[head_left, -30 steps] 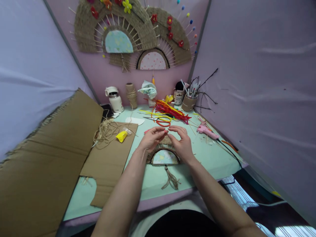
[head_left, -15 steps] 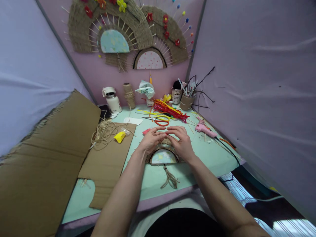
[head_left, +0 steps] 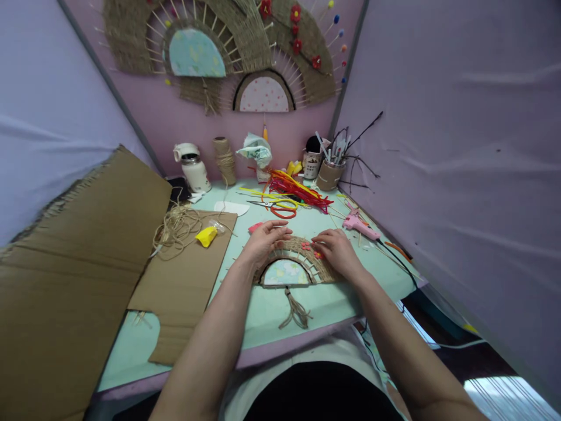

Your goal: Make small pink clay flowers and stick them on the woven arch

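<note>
L hand (head_left: 264, 244) half-open over fan (head_left: 294, 243), nothing visible in it; R hand (head_left: 336, 250) by red dots (head_left: 305, 246), grip can't tell. Fan prob. light, semi-stiff, fragile; best held at core (head_left: 286, 273).

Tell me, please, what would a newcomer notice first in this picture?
Probably the large half-round fans of woven brown twine, overlapping on the pink back wall. Next, perhaps, the heap of thin red, orange and yellow strands toward the back of the pale green table. Nearer, the left hand and right hand are at a smaller brown woven fan with a pale half-circle centre.
</note>
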### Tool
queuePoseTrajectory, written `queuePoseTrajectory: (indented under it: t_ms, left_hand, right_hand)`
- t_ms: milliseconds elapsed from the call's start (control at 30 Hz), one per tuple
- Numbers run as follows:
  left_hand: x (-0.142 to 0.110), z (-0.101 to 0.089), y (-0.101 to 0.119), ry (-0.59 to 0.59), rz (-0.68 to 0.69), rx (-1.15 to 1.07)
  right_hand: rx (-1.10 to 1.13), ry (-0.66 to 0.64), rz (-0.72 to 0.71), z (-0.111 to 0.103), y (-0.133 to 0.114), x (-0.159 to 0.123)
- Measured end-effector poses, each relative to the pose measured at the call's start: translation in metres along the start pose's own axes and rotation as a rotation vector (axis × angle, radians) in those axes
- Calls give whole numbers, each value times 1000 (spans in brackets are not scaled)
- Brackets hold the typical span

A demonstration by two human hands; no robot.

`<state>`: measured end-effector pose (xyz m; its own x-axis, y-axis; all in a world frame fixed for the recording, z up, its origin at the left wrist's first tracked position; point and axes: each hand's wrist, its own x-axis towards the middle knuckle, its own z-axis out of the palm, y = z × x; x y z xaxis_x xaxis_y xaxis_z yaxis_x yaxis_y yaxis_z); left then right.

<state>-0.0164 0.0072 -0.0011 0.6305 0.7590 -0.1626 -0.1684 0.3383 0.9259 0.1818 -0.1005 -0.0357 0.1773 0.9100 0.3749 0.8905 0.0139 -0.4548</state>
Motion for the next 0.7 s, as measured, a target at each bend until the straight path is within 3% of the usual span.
queuePoseTrajectory:
  t_ms: [367,700]
  left_hand:
    - [-2,5,2,28,-8,25]
    - [-3,7,4,52,-20,30]
  right_hand:
    - [-214,-102,-3,4,-10,1]
    - [-219,-93,-45,3,-11,0]
